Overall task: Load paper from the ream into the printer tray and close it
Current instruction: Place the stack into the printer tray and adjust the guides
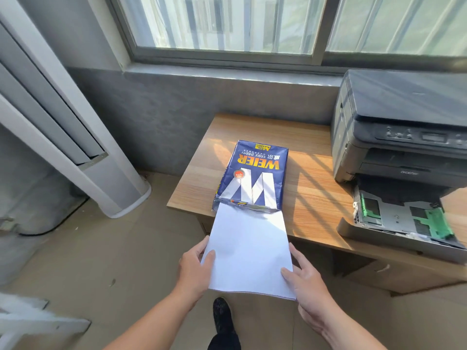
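A blue ream wrapper [252, 175] lies on the wooden desk [310, 188], its torn end facing me at the desk's front edge. A white stack of paper [249, 251] sticks halfway out of that end, hanging past the desk. My left hand [195, 270] grips the stack's left side and my right hand [307, 281] grips its right side. At the right stands a dark printer [399, 127]. Its paper tray [401, 223] is pulled out toward me, with green guides showing and no paper visible inside.
A tall white floor-standing air conditioner [75, 137] rises at the left beside the grey wall. A window runs above the desk. My dark shoe [222, 314] is on the tiled floor below the paper. A cabinet sits under the desk at the right.
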Demonstrator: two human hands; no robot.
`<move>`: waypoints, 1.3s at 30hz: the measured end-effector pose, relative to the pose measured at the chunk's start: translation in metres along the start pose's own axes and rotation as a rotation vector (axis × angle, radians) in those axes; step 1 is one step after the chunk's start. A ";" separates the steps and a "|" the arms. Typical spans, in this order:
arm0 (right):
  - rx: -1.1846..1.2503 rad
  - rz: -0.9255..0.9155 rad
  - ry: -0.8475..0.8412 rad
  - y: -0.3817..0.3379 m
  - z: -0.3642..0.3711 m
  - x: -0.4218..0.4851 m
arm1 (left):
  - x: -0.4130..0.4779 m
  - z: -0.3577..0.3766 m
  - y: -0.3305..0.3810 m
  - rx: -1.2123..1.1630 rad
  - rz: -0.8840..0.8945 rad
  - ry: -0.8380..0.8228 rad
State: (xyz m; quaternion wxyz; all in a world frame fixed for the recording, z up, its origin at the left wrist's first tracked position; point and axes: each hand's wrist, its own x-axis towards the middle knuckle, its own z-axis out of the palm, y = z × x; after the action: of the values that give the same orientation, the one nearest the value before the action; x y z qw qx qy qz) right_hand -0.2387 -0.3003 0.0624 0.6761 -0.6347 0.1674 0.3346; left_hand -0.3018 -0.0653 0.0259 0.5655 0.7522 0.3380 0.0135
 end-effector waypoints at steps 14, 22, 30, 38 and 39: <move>-0.199 -0.229 -0.022 -0.054 -0.081 -0.025 | -0.053 0.073 0.051 -0.113 0.139 0.152; -0.268 -0.306 0.248 -0.117 -0.204 0.002 | 0.004 0.223 0.117 -0.107 0.286 -0.009; -0.287 -0.247 0.394 -0.120 -0.304 0.026 | 0.002 0.328 0.137 -0.148 0.290 -0.112; -0.208 -0.103 0.350 -0.099 -0.364 0.039 | -0.024 0.376 0.128 -0.057 0.104 -0.129; -0.221 -0.096 0.354 -0.099 -0.372 0.041 | -0.026 0.383 0.127 -0.049 0.071 -0.133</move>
State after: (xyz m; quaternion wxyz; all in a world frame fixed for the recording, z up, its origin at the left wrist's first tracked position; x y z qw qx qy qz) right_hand -0.0696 -0.6483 0.0580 0.5777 -0.7612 0.2151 0.2016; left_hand -0.1052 -0.4175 0.0067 0.6041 0.7489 0.2724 -0.0083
